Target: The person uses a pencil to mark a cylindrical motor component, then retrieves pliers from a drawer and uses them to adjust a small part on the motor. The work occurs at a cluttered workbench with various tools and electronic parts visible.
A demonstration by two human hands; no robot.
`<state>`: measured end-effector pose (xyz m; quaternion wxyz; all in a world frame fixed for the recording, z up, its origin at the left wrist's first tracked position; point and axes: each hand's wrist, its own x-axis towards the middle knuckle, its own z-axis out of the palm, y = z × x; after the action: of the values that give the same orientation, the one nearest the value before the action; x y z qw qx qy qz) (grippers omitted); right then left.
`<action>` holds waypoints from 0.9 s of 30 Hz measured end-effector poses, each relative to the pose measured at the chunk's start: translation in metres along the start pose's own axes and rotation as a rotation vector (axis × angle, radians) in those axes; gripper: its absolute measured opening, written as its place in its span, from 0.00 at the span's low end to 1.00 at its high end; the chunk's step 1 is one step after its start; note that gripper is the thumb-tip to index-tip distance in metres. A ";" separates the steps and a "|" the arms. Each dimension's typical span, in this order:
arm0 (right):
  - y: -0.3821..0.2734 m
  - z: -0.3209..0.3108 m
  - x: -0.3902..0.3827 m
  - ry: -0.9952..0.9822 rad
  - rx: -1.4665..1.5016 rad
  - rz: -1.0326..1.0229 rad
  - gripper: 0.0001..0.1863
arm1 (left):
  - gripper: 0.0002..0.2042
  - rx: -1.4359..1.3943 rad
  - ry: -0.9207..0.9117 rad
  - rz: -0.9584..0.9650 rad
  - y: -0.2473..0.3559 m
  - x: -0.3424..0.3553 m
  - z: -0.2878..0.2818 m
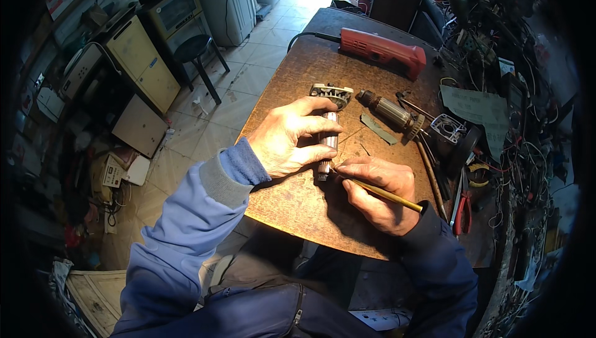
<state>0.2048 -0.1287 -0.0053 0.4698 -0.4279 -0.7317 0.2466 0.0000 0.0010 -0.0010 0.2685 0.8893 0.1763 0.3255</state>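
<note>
Rotor (329, 142), metal, one: lies on the desk (282, 204), its narrow end toward the person, a toothed grey piece (331, 95) at its far end. Left hand (293, 134), one: grip wrapped over the rotor's middle, pressing it down. Right hand (386, 186), one: narrow grip, holding a yellow stick (390, 196) pen-fashion, tip at the rotor's near end; whether it touches, cannot tell. Risks, as judged: the round body may roll if the left grip slackens, throwing the tip off line; too hard a push may skid the tip into the left hand or scratch the metal. Remaining stock, right side: second rotor (393, 113); green strip (379, 129); grey housing (447, 129); red pliers (463, 215) beside the right sleeve (437, 269), which might knock them on a wide swing. Beyond: red tool body (382, 51), corded.
</note>
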 end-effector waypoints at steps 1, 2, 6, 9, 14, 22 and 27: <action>0.000 0.000 0.000 0.002 -0.003 -0.002 0.11 | 0.17 0.004 0.001 0.003 0.000 0.000 0.000; 0.000 0.000 0.000 0.003 -0.006 -0.004 0.11 | 0.17 0.008 0.001 0.005 0.000 0.000 0.000; 0.000 0.000 0.000 -0.003 -0.012 -0.009 0.11 | 0.17 0.024 0.001 0.014 -0.002 0.000 0.000; 0.003 -0.002 -0.002 0.027 0.028 0.021 0.10 | 0.17 0.028 0.001 0.006 -0.003 0.000 0.000; -0.007 -0.017 0.000 0.225 0.244 0.409 0.07 | 0.17 0.026 0.005 0.009 0.000 -0.001 -0.001; 0.015 -0.036 -0.001 0.020 -0.761 -0.213 0.09 | 0.17 0.040 0.003 -0.009 0.006 0.000 -0.001; 0.013 -0.043 -0.005 0.000 -0.792 -0.181 0.13 | 0.17 0.063 0.004 0.000 0.009 -0.001 0.000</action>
<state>0.2492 -0.1282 0.0008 0.2885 -0.5096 -0.8048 -0.0969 0.0004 -0.0061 0.0039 0.2402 0.8967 0.1869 0.3214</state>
